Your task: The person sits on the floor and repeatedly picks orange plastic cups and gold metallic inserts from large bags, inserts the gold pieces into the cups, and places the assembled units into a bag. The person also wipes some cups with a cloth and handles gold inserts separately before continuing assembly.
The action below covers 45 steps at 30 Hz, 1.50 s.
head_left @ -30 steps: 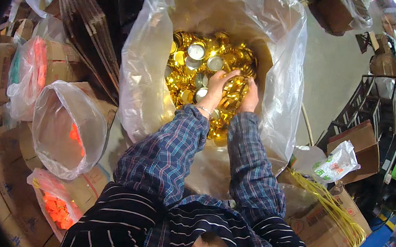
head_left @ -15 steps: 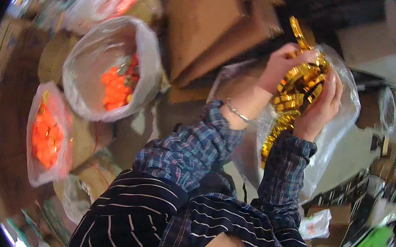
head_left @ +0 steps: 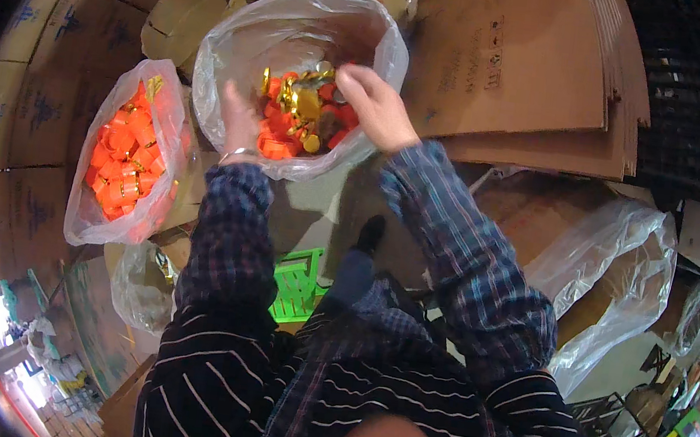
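My left hand (head_left: 241, 120) is inside the near left part of a clear plastic bag liner (head_left: 223, 27), its fingers apart and a little blurred. At the bag's right side my right hand (head_left: 375, 109) hangs with loosely bent fingers; nothing shows gripped in it. Shiny gold ring-like pieces (head_left: 301, 102) lie or drop between the two hands, over the orange-red ribbon-like pieces (head_left: 276, 145) in the bag. Whether the gold pieces have come to rest, I cannot tell.
To the left stands a smaller clear bag (head_left: 79, 209) of orange pieces with gold bits. Flattened cardboard (head_left: 524, 57) leans at the far right of the bag. Another plastic-lined carton (head_left: 611, 274) is at the right. A green plastic crate (head_left: 296, 286) sits near my feet.
Both hands have swung left from the right-hand plastic-lined carton, where they held a bunch of gold pieces, to the bag of orange pieces. The gold pieces are now out of my hands.
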Tool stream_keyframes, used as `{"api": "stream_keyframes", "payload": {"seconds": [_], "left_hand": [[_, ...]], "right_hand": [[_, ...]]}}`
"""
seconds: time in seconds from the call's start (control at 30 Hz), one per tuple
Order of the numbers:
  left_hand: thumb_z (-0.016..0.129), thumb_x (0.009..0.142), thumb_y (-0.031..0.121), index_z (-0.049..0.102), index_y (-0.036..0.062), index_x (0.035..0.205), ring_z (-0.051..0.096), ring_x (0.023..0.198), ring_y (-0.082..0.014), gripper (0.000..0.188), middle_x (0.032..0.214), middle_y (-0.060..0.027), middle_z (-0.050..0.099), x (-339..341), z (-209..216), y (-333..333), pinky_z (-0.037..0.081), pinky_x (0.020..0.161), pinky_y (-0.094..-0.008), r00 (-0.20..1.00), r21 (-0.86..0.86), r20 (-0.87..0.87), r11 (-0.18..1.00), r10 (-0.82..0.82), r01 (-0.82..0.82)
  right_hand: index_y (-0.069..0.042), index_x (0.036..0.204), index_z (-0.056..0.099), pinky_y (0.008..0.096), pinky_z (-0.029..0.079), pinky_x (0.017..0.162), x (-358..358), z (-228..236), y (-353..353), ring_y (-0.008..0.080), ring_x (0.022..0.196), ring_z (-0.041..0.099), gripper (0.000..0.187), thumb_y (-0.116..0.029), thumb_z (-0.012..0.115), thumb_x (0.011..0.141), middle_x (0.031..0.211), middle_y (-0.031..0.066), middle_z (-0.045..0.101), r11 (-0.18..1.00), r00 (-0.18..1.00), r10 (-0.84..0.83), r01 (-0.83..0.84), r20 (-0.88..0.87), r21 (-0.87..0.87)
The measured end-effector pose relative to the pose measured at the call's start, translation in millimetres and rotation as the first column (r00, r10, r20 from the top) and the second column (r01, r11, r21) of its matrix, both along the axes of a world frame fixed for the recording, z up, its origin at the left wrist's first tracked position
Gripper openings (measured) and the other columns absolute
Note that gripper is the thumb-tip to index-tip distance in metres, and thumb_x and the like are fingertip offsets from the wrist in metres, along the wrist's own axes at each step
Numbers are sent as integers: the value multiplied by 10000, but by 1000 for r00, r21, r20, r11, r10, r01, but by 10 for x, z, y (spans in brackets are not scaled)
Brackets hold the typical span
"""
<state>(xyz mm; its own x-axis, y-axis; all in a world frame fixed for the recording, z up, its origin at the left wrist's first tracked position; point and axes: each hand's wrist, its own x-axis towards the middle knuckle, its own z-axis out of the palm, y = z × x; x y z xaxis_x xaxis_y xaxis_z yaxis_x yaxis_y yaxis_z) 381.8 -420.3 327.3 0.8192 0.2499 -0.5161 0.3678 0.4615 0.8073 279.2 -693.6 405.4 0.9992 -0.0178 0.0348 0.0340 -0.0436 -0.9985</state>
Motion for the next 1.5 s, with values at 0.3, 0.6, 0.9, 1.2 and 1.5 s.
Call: {"api": "stream_keyframes", "payload": {"seconds": [0.3, 0.6, 0.9, 1.2, 1.5], "left_hand": [[571, 999, 236, 580, 39, 1263, 647, 922, -224, 329, 1031, -75, 650, -1257, 650, -1829, 512, 876, -391, 952, 165, 92, 948, -291, 274], [692, 907, 245, 708, 13, 1087, 701, 927, -173, 294, 1009, -89, 734, -4236, 1413, -6004, 537, 858, -291, -493, 581, 515, -137, -701, 802], [600, 876, 429, 715, -35, 1042, 666, 1044, -394, 507, 1098, -258, 694, -4243, -1830, -6652, 517, 906, -441, -321, 631, -601, -681, -732, 371], [560, 831, 753, 515, -66, 1370, 523, 1298, -370, 982, 1365, -269, 562, -4664, -2628, -5506, 403, 1066, -425, -238, 239, -845, -736, -479, 634], [514, 843, 774, 265, 260, 1570, 271, 1479, -335, 925, 1640, -61, 237, -4462, -2142, -5482, 377, 1038, -653, -488, -188, -704, -528, -516, 828]], "right_hand": [[23, 1219, 631, 351, 536, 875, -3215, 443, -1997, 227, 984, 668, 373, -256, 596, 973, 1095, 124, 691, 771, 877, -295, 454, -380, 447], [-76, 917, 553, 270, 414, 573, -5900, -1392, -3995, 122, 604, 475, 126, -187, 587, 966, 738, -11, 518, -130, 145, -744, 926, -653, 354], [66, 1343, 566, 438, 451, 1007, -6255, -3510, -3929, 369, 1184, 593, 778, -546, 680, 876, 1318, 246, 616, 286, -388, -426, 799, -817, -529], [-53, 1486, 398, 499, 365, 1122, -5956, -3433, -3286, 429, 1380, 389, 1005, -657, 726, 753, 1515, 294, 341, 332, -371, -677, 617, -635, -714], [44, 1499, 382, 426, 367, 1106, -5995, -4277, -2756, 376, 1340, 464, 1192, -886, 485, 760, 1483, 262, 459, 352, -89, -264, 918, -960, -182]]}}
